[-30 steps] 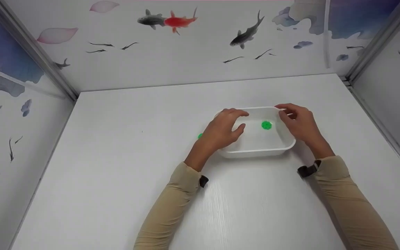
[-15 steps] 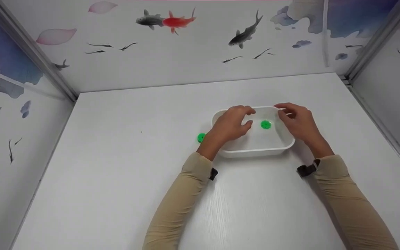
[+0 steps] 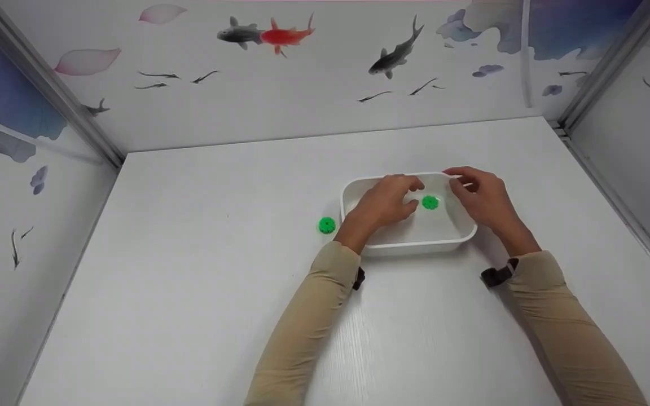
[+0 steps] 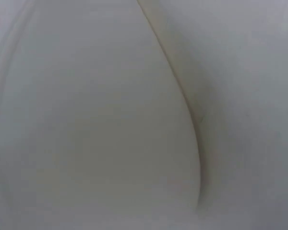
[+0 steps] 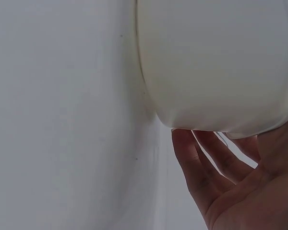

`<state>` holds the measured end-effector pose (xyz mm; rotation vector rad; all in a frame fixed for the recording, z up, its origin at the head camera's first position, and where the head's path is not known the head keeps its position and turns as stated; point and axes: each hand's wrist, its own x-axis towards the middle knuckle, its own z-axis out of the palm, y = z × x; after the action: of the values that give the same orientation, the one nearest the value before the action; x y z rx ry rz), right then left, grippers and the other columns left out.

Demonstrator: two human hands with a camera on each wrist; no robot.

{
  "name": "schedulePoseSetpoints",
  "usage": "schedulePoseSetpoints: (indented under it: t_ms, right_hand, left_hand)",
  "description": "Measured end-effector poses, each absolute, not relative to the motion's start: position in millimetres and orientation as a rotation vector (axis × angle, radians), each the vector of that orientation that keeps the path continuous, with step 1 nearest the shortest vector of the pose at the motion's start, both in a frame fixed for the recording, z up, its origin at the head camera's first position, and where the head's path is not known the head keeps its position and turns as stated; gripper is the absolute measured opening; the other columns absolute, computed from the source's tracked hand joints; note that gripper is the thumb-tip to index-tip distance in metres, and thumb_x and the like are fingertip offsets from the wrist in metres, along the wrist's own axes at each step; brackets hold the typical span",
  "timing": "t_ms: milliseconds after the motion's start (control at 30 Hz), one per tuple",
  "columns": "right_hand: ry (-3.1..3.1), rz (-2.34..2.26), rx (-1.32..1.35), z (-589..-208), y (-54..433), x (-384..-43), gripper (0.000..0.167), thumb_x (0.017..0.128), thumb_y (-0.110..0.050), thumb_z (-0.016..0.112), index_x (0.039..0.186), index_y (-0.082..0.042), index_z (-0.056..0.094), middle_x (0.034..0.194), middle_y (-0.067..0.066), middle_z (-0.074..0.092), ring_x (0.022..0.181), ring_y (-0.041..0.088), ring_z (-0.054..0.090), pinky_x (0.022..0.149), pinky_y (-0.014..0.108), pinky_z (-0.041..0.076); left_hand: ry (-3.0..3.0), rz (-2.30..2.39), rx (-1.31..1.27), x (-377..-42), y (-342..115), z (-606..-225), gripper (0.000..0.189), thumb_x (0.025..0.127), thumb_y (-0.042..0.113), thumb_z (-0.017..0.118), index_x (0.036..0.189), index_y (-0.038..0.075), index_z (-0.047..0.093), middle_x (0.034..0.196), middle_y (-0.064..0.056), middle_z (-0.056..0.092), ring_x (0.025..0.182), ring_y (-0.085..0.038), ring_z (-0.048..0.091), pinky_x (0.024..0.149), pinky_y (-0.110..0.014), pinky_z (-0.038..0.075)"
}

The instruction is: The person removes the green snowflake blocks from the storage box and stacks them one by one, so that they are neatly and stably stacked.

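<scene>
A white rectangular plastic tub (image 3: 415,247) stands on the table, and a small round green piece with a notched edge (image 3: 430,202) lies inside on its floor. My left hand (image 3: 386,202) reaches over the tub's left side, its thumb and fingers spread apart just left of that piece. At the right end, my right hand (image 3: 486,200) grips the tub at its far right corner. From the right wrist view, fingers (image 5: 187,153) of this hand press against the tub's outer wall. Only the tub's side wall (image 4: 101,115) fills the left wrist view, with the left hand out of sight.
Another round green piece with dark spots (image 3: 326,225) lies on the white table (image 3: 189,270) just outside the tub's left wall. Upright panels (image 3: 313,84) printed with fish enclose the table at the back and both sides.
My left hand has moved right over the tub, toward the green piece inside. Its forearm has uncovered the green piece on the table. My right hand keeps its place on the tub.
</scene>
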<state>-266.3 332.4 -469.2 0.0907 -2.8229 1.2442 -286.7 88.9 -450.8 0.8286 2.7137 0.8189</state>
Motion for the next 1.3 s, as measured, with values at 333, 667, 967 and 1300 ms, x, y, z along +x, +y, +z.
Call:
schedulePoseSetpoints:
  t_ms: [333,667,967,1300]
  right_hand:
    - [-2.821,1.239,0.091,-470.6,333.3,-267.1,0.040,0.112,-0.033,0.059,0.147,-0.015,0.067,0.142,0.020,0.069,0.122,0.040,0.068,0.105,0.058,0.056]
    - [-2.816,1.231,0.105,-470.6,333.8,-267.1,0.039,0.112,-0.032,0.059,0.147,-0.016,0.067,0.141,0.019,0.070,0.119,0.037,0.069,0.102,0.053,0.056]
    - [-2.799,1.209,0.126,-472.1,333.9,-267.0,0.038,0.112,-0.032,0.060,0.145,-0.016,0.069,0.136,0.019,0.072,0.115,0.035,0.071,0.095,0.040,0.056]
    - [-2.788,1.207,0.132,-472.2,333.4,-266.5,0.037,0.111,-0.030,0.060,0.144,-0.016,0.070,0.134,0.020,0.073,0.113,0.035,0.071,0.090,0.031,0.054]
  left_hand:
    - [2.649,0.850,0.927,-291.6,103.3,-460.3,0.042,0.106,0.013,0.069,0.147,0.016,0.066,0.148,0.001,0.068,0.139,-0.014,0.059,0.121,-0.028,0.046]
    - [2.635,0.725,1.016,-291.2,106.4,-465.9,0.046,0.104,0.010,0.068,0.149,0.016,0.066,0.150,0.002,0.066,0.144,-0.013,0.056,0.125,-0.027,0.043]
    - [2.655,0.718,1.163,-292.5,104.2,-468.4,0.033,0.104,0.013,0.070,0.137,0.011,0.074,0.138,-0.003,0.072,0.128,-0.015,0.063,0.115,-0.025,0.049]
    - [2.688,0.668,1.152,-294.9,105.7,-470.5,0.030,0.103,0.016,0.076,0.133,0.010,0.077,0.132,-0.003,0.072,0.120,-0.015,0.064,0.109,-0.025,0.052]
